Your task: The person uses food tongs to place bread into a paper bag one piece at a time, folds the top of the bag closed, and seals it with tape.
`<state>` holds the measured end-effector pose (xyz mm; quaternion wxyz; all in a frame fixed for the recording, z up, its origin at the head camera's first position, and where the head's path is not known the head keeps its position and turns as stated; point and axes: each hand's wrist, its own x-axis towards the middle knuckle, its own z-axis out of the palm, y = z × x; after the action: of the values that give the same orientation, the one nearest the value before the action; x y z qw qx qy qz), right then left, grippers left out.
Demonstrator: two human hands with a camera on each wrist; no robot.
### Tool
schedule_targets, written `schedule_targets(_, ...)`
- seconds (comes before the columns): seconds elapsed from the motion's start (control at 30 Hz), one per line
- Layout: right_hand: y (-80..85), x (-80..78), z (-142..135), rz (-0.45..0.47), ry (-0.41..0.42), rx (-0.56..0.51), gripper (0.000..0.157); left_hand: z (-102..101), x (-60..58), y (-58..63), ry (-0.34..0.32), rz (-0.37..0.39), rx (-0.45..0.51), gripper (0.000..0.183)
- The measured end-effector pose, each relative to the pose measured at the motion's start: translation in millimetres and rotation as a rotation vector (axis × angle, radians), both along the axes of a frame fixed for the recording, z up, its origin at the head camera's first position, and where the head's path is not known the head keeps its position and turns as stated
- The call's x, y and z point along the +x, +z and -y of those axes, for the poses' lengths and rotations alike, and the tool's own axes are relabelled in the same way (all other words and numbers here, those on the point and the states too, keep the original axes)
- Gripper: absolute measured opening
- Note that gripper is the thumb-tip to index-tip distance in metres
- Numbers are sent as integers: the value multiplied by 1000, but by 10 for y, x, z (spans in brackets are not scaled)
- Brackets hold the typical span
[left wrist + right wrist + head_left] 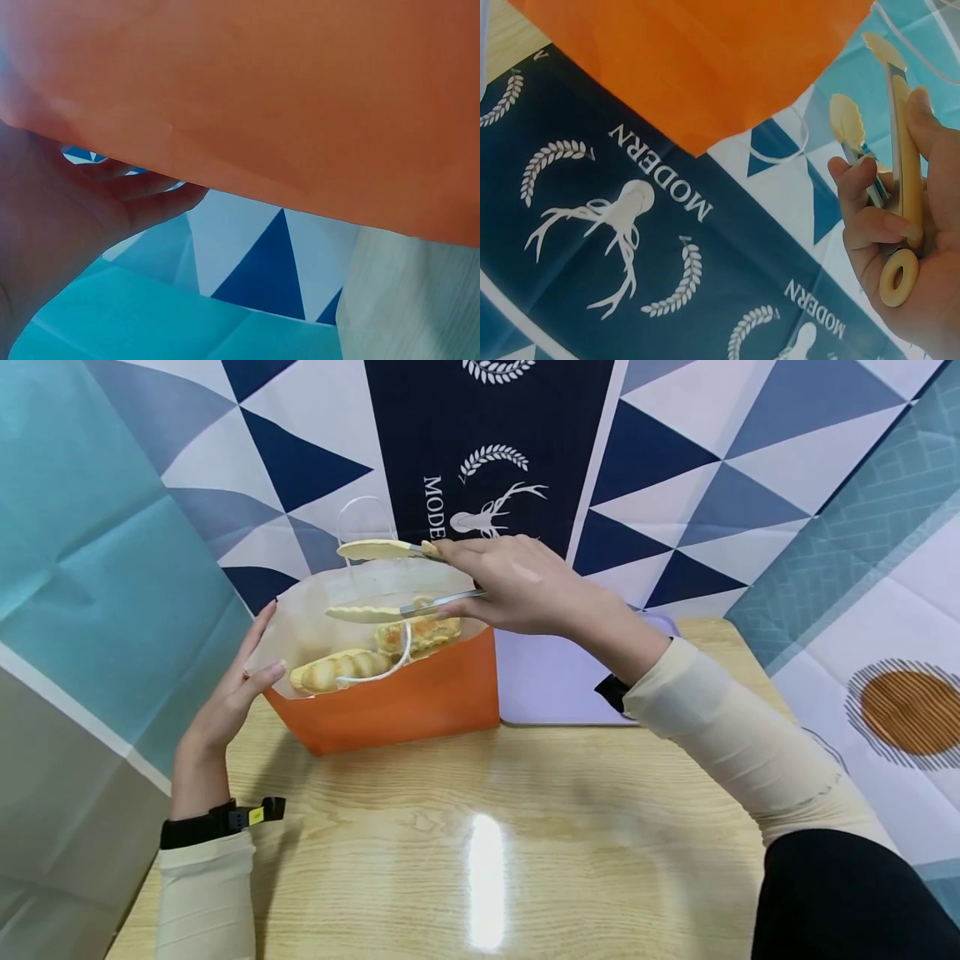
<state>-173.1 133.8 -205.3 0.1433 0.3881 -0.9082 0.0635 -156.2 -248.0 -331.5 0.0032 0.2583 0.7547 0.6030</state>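
An orange paper bag [390, 710] with a white inside stands on the table. Inside it lie a ridged yellow bread [337, 672] and a browner bread piece [420, 633]. My left hand [228, 697] grips the bag's left end by the rim, its fingers partly hidden behind the paper in the left wrist view. My right hand [517, 581] holds cream-tipped tongs [367, 614] over the bag's mouth. The tongs' two arms are spread apart, with nothing between their tips. In the right wrist view, fingers and thumb wrap the tongs' handles, with the ring end below.
A lilac tray [558, 685] lies flat to the right of the bag, partly under my right forearm. White cord handles [397, 660] rise from the bag's rim. The wooden table [390, 843] extends toward me. A patterned cloth [300, 452] hangs close behind the bag.
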Motion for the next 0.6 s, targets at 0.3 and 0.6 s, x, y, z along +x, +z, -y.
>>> schedule_targets(0.3,75,107,-356,-25,-16,-69,80,19,7,-10,46,-20,-59,71)
schedule_targets(0.6,151,312,-918,-35,-106,-91,74,-2,17,12,26,-21,-49,71)
